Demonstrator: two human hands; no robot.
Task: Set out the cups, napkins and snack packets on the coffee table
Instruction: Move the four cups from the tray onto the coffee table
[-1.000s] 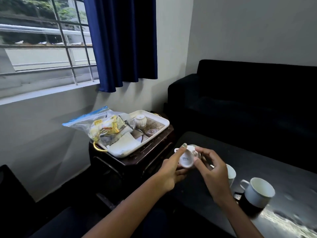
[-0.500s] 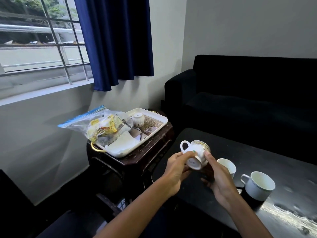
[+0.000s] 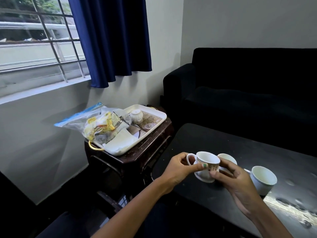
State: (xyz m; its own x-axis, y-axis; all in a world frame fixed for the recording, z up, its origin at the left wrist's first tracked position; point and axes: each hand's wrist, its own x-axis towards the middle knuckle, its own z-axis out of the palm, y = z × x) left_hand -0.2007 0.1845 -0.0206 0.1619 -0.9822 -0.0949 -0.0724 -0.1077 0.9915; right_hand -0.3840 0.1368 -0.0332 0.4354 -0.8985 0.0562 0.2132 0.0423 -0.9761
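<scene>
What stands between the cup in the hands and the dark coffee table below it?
Nothing visible does. Both hands, left and right, hold the patterned cup above the coffee table. Two white cups stand to its right, one partly hidden close behind it, so it should go down clear of them.

A home living room: dark sofa [image 3: 248, 93], coffee table [image 3: 214, 141], curtained window [image 3: 109, 40].
</scene>
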